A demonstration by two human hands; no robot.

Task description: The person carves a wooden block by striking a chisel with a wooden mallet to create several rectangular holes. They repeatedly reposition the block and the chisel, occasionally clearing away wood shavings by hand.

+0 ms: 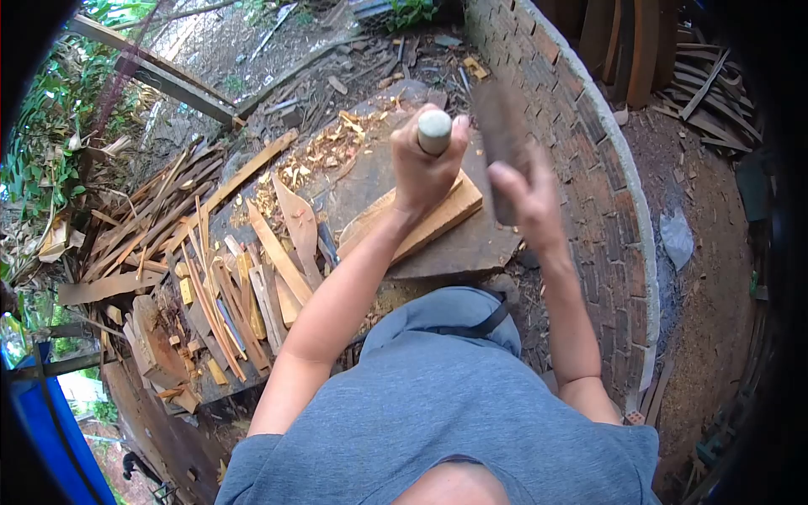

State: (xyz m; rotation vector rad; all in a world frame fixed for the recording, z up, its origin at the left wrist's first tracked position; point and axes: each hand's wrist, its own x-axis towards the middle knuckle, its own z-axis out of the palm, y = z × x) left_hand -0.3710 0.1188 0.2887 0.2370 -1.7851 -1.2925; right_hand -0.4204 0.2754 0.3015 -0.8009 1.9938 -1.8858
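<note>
My left hand [425, 168] is wrapped round the upright handle of a chisel [434, 124]; its pale round butt faces up, and the blade is hidden beneath the fist. Below that hand a thick, light-brown wood block [450, 210] lies slanted on a broad chopping stump [362, 181]. My right hand [532, 198] is closed on a dark, flat-sided wooden mallet [498, 126], smeared by motion, held up to the right of the chisel. Between the mallet and the chisel's butt there is a gap.
Wood shavings [337, 147] cover the stump's far left part. Shaped wooden pieces [296, 217] and several sticks and tools [244, 295] lie to the left. A curved brick wall [589, 168] runs close on the right. Scrap wood [160, 210] is heaped further left.
</note>
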